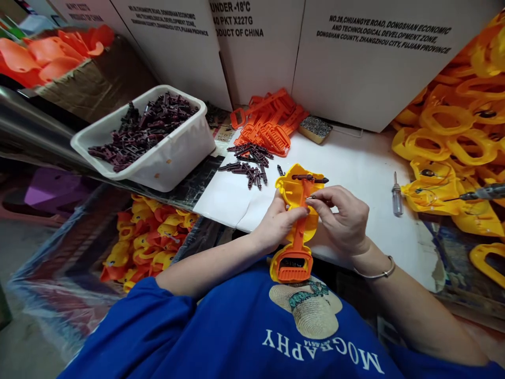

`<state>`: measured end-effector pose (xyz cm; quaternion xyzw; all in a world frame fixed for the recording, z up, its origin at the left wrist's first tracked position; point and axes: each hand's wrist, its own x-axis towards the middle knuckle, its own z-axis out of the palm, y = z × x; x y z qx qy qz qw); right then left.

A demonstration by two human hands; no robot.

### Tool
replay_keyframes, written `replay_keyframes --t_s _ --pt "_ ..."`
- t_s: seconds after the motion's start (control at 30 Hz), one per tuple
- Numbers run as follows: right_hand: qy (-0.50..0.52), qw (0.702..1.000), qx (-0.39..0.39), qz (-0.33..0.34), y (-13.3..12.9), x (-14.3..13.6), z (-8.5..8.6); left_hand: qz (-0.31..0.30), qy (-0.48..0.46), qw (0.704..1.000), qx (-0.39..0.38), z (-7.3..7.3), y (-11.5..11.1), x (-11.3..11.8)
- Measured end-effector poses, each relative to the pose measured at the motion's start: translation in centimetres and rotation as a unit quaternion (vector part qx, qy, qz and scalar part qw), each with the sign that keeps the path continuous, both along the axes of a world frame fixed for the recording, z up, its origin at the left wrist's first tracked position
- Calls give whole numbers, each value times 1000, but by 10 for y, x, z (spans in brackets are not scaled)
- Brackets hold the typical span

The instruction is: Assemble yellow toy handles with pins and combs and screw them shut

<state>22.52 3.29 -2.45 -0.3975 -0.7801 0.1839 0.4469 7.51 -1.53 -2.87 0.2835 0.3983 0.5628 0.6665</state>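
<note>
My left hand (278, 221) is wrapped round a yellow plastic shell (291, 196) over the near edge of the white work surface, its thumb resting on an orange handled piece (300, 229) that lies inside the shell. A dark purple part (310, 179) sits crosswise at the shell's top. My right hand (342, 217) pinches a small metal piece (311, 198) against the orange piece. The orange piece's slotted handle end points toward my body.
A white tub (173, 160) of dark parts stands left. Loose dark parts (252, 171), orange pieces (272, 118) and a tin of small metal bits (314, 129) lie ahead. Right are a screwdriver (396, 200), yellow shells (445, 145) and a dark-tipped tool (487, 192). A lined crate (59, 258) holds yellow-orange items.
</note>
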Motion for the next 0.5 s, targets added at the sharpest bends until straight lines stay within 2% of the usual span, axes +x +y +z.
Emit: replay_keyframes --t_s 0.1,0.27,0.5 --pt "41 999 -20 -29 0 -4 -2 -1 1 1000 -7 -1 -1 1" --pt "75 992 -71 -69 1 -15 -1 38 4 999 0 0 -2 -1" --pt "108 990 -67 -53 -3 -24 2 44 13 998 34 6 6 -7"
